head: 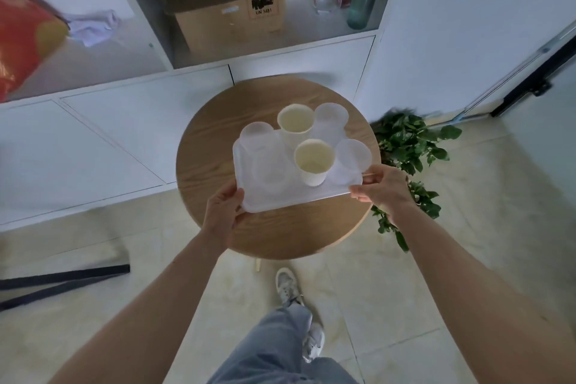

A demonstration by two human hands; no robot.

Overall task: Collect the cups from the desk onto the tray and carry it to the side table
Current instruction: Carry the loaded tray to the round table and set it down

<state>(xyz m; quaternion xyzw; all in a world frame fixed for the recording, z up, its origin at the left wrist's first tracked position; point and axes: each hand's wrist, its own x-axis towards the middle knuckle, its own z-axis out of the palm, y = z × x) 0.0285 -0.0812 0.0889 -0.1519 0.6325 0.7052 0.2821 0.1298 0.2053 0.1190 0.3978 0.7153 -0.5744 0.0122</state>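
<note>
Head cam looks straight down at the whole thing. Going left to right: the left hand [226, 215] is clamped on the near-left corner of the tray [280, 199], thumb on top and the fingers tucked under the rim. The tray itself is a thin white plastic one, sitting over the round wooden side table [218, 140]; can't honestly tell if it's touching the top yet or just above it. On it: a frosted clear cup [257, 135] at the far left, another clear one lying low in the middle that's hard to make out, two cream paper cups [294, 120] [314, 159], and two more frosted ones [330, 118] [353, 154] toward the right. Then the right hand [381, 184] pinches the near-right edge.

Handling-wise, I'd guess it's all super light, empty disposables on a flexy, slick tray, so the cups probably slide or tip with any tilt. Gripping opposite edges and keeping it level looks like the sane way. Tray sits between both hands, out in front of the body. Potted plant [411, 146] sits just right of the table.
</note>
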